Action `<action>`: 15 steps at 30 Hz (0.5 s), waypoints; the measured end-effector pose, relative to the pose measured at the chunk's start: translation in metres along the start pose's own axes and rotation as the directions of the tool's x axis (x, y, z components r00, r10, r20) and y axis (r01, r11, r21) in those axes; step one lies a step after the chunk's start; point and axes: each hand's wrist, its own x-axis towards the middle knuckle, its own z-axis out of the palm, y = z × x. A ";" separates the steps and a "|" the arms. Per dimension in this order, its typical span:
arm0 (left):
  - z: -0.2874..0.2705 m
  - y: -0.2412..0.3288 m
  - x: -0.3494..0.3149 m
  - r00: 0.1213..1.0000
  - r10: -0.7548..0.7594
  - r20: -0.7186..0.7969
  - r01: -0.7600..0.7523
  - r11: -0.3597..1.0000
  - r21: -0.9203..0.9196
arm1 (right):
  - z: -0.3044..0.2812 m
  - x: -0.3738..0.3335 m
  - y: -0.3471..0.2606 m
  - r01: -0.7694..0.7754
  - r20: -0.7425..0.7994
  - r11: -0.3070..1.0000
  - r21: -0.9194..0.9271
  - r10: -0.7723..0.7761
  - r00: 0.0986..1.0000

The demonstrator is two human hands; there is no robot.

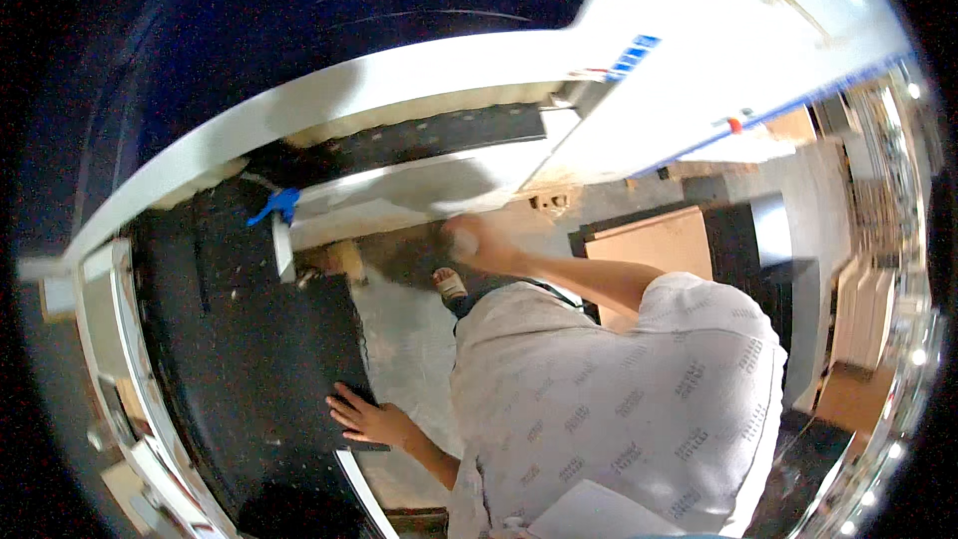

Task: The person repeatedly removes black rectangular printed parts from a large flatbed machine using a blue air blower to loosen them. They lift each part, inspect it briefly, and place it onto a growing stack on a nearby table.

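My left hand [365, 421] lies on the edge of a black, dusty work surface [269, 359], its fingers spread and nothing in its grasp. Out in front of my body is my right hand [469, 243], near a long white panel [399, 202]. Motion smears its fingers, and a pale patch shows there that I cannot make out. A small blue object [277, 207] sits at the left end of that panel, its kind unclear.
A white machine housing [738, 30] rises at the front right, joined to a curved white beam [429, 60]. On my right stands a dark stand with a light brown board [659, 245]. Stacked boards [860, 314] and a cardboard box [853, 396] are farther right.
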 end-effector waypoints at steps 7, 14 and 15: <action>0.000 0.001 -0.029 0.999 -0.014 -0.038 0.013 1.000 -0.023 | -0.372 -0.107 0.145 -0.104 -0.878 0.872 0.479 0.478 -0.034; -0.002 -0.003 -0.086 0.993 -0.108 0.054 0.105 0.993 0.060 | -0.522 -0.137 0.127 -0.021 -0.812 0.841 0.541 0.529 0.247; -0.005 -0.001 -0.096 0.986 -0.140 0.093 0.134 0.989 0.067 | -0.527 -0.137 0.134 -0.032 -0.803 0.827 0.562 0.554 0.219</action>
